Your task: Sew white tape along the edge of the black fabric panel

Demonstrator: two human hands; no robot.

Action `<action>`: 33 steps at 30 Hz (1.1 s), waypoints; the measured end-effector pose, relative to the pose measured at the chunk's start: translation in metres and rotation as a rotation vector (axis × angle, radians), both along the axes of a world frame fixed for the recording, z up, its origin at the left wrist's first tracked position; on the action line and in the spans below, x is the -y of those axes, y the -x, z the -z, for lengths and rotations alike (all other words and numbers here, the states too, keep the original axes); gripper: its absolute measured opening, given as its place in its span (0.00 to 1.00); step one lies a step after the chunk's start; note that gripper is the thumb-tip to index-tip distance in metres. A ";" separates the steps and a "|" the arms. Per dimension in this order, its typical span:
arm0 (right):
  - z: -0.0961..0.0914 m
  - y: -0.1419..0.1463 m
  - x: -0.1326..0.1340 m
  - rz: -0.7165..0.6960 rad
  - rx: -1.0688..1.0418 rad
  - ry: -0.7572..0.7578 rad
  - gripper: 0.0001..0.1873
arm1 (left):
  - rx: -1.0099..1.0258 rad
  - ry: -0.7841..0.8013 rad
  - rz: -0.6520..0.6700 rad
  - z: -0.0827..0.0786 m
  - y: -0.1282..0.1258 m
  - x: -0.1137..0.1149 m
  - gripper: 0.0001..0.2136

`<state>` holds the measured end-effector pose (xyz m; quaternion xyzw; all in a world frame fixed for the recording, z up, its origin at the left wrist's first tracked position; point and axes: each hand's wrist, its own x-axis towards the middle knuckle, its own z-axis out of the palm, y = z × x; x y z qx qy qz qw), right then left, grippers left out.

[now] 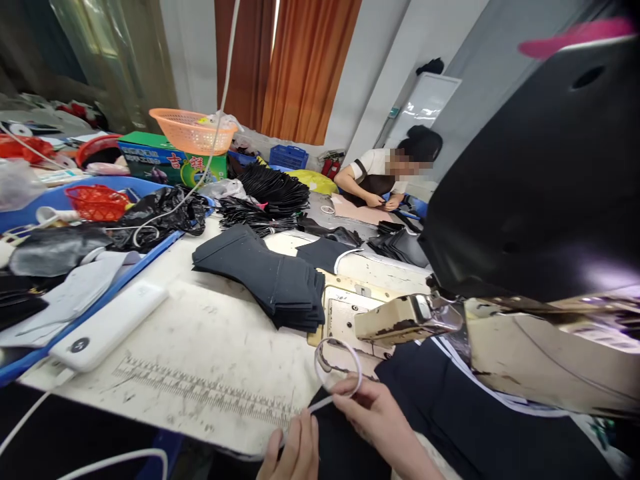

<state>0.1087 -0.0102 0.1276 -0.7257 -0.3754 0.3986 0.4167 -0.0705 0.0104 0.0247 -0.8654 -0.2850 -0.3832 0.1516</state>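
Observation:
At the table's front edge, my right hand [377, 413] pinches a thin white piping cord [356, 357], which curls up into a loop above the fingers. Close by on the left, my left hand [295, 448] has its fingers pressed together on the cord's lower stretch, beside a black fabric piece [345, 437]. That fabric lies partly under both hands. Just beyond them stands the sewing machine [400, 320], its bed plate near the loop. To the right, more dark fabric panels [450, 400] edged with white piping lie under the machine arm.
A stack of dark cut panels [265, 273] sits left of the machine. A white power bank [110, 327] rests beside the blue tray [145, 270] of odds and ends. A ruler scale [205, 390] marks the tabletop. Across the table, a co-worker [375, 173] handles a small dark piece.

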 end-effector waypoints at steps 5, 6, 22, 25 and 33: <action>0.016 0.001 -0.004 0.142 0.151 -0.082 0.22 | -0.011 -0.013 -0.004 -0.003 -0.005 0.001 0.16; 0.017 0.003 -0.005 0.151 0.188 -0.094 0.21 | -0.007 -0.010 -0.009 -0.003 -0.006 0.001 0.15; 0.019 0.010 -0.015 0.111 0.583 -0.240 0.12 | -0.086 0.144 -0.029 -0.009 -0.013 -0.001 0.17; 0.021 0.010 -0.015 0.102 0.598 -0.236 0.12 | -0.061 0.156 -0.011 -0.011 -0.012 -0.002 0.15; 0.026 0.011 -0.014 0.130 0.527 -0.232 0.12 | 0.036 0.543 0.051 -0.037 -0.018 -0.018 0.14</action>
